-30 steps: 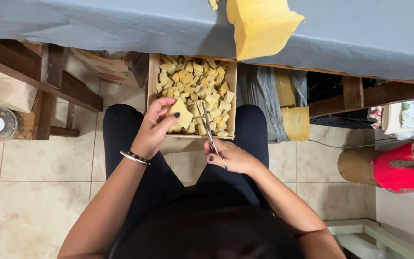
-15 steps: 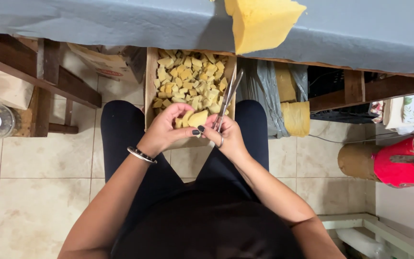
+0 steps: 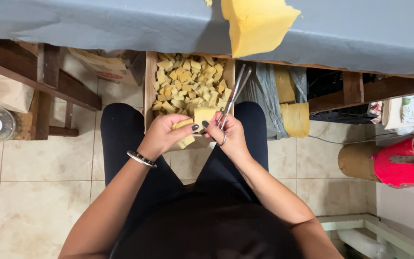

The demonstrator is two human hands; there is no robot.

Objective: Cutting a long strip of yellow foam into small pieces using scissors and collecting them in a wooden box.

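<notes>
Your arms are bare from the shoulder down, with no sleeves reaching the wrists. Your left hand (image 3: 166, 134) wears a thin dark bangle with pale metal segments, sitting at the wrist just behind the fingers. Your nails are painted dark, almost black, clearly seen on the thumb tips. Your right hand (image 3: 228, 136) carries a slim silvery ring that loops below the fingers. You wear a black top and black trousers, both plain, with no print or marking visible.
</notes>
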